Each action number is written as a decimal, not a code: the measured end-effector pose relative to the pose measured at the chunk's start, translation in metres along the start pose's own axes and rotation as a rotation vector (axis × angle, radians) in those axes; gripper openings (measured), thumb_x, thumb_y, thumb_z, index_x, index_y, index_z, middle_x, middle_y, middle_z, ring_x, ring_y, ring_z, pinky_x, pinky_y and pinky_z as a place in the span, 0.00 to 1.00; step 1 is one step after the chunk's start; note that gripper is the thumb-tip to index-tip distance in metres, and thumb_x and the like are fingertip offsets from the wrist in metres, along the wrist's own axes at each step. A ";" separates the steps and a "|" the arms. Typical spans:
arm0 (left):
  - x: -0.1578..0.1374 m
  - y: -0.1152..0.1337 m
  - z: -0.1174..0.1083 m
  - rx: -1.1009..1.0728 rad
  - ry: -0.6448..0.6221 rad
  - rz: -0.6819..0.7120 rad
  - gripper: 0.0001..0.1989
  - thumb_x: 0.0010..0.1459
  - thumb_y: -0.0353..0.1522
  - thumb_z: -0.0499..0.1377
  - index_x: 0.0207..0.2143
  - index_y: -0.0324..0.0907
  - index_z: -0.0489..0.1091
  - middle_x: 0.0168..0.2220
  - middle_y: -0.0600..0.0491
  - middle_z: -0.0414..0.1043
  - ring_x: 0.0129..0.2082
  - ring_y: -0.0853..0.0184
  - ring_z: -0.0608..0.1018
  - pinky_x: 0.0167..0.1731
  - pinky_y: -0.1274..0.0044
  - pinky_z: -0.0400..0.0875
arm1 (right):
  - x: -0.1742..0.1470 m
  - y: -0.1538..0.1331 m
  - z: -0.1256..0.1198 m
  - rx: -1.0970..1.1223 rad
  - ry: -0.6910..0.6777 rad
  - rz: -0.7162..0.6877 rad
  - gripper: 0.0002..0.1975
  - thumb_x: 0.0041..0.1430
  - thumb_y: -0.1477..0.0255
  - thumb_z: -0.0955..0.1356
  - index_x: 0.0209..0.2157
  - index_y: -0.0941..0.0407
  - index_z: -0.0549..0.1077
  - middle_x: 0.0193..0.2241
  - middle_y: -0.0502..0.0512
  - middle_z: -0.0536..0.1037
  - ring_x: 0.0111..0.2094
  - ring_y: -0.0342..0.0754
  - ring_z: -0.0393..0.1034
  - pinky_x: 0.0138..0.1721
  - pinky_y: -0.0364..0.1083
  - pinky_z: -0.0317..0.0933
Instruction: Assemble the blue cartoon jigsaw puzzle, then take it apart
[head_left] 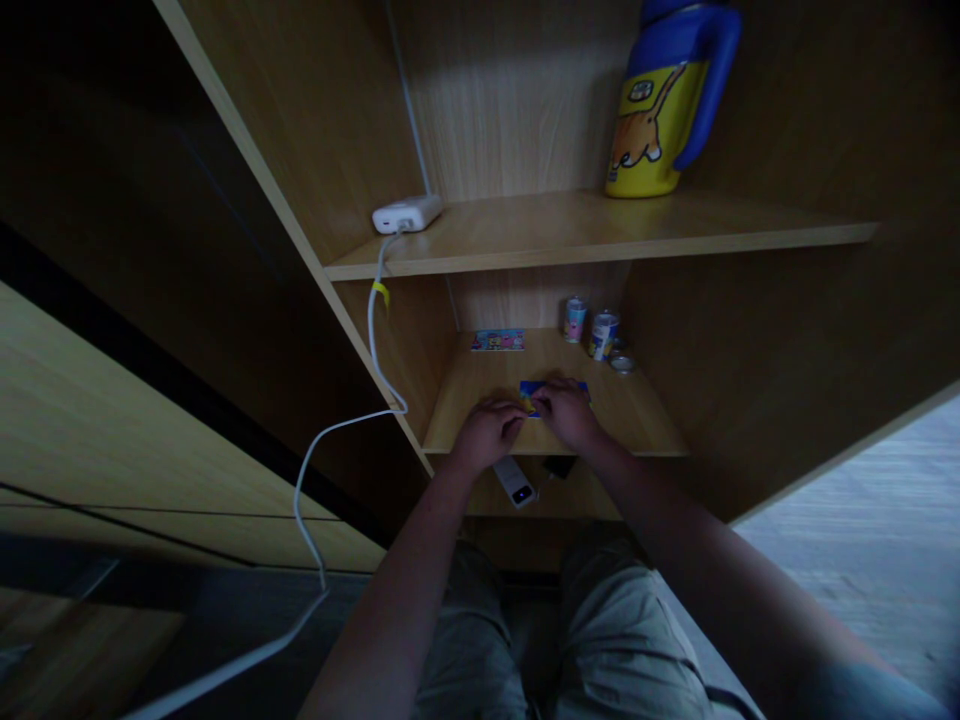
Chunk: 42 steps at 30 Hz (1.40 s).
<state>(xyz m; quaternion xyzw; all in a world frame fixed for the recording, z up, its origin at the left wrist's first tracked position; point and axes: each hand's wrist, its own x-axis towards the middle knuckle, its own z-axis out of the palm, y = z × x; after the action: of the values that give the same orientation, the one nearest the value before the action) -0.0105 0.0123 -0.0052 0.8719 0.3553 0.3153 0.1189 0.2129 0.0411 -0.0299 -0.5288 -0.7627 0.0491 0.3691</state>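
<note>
On the middle shelf lies a small blue and yellow printed sheet (534, 386), partly covered by my hands. My right hand (564, 408) rests over it, with thumb and fingers pinched near its left part. My left hand (489, 432) is curled at the sheet's left edge, its fingertips pressed together there. Behind them stand two small printed cans, a pink and blue can (575, 320) and a blue and yellow can (603, 335). A round metal lid (622, 363) lies beside the second can. A colourful printed strip (498, 340) lies at the back left.
The upper shelf (525, 235) holds a large blue and yellow mug (660, 110) and a white charger (407, 214). Its white cable (371, 330) hangs down on the left. Below my hands are a white device (514, 483) and a dark object (559, 466).
</note>
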 end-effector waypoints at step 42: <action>-0.029 0.033 0.017 0.426 -0.085 -0.409 0.35 0.78 0.47 0.46 0.76 0.34 0.58 0.77 0.29 0.58 0.78 0.43 0.62 0.75 0.49 0.56 | -0.066 -0.006 -0.046 -0.232 -0.061 -0.153 0.21 0.72 0.70 0.66 0.62 0.52 0.80 0.65 0.63 0.78 0.65 0.62 0.70 0.68 0.61 0.59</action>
<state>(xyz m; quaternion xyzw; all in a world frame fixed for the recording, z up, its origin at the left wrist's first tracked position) 0.0021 -0.0312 -0.0176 0.8001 0.5763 0.1663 0.0090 0.2473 -0.0313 -0.0274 -0.5066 -0.8122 -0.0514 0.2846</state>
